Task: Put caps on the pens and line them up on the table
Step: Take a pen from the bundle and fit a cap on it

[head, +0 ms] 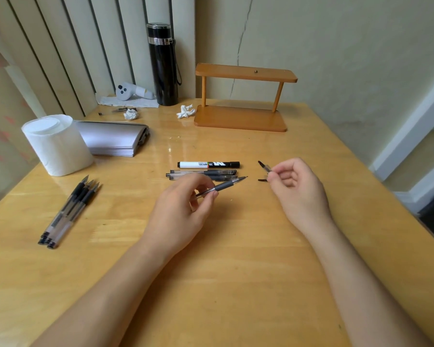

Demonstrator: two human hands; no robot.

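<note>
My left hand (183, 204) grips an uncapped gel pen (223, 187), its tip pointing right. A short way to the right, my right hand (293, 184) pinches clear pen caps (264, 167) with black clips; tip and caps are apart. Behind the left hand a white-and-black marker (208, 164) with its cap on lies crosswise, with capped gel pens (203, 174) lined up against it. At the left of the wooden table (236, 259) lie several uncapped gel pens (69, 211) in a bundle, tips pointing away from me.
A white tissue roll (57, 144) and a grey folded case (113, 137) sit at the left. At the back stand a black flask (163, 63), a wooden shelf stand (241, 96), crumpled tissues (185, 111) and a white controller (129, 92).
</note>
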